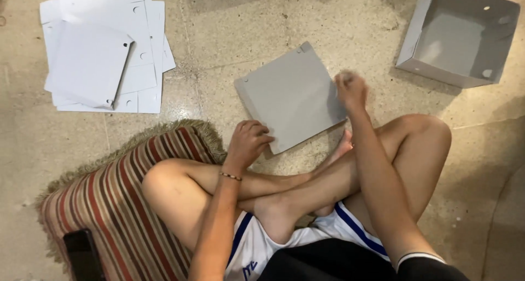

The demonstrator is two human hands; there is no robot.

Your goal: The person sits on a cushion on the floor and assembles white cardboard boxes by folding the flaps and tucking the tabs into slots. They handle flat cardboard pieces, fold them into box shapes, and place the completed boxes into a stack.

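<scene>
On a speckled stone floor [306,18], a person sits cross-legged with a flat grey square cardboard panel [290,98] lying just ahead of the knees, turned so its corners point roughly toward 12, 3, 6 and 9 o'clock. At about 7 o'clock of the panel, the left hand [249,141] curls its fingers over the near edge, gripping it. At about 3 o'clock, the right hand [351,89] is closed and blurred at the panel's right edge; whether it pinches the card cannot be told. Both hands touch the panel, neither clearly nearer. A stack of white punched cardboard sheets [104,57] lies well apart at 10 o'clock, an assembled open grey cardboard box [459,35] at 2 o'clock, and a striped fringed cushion [120,199] beneath the left knee.
</scene>
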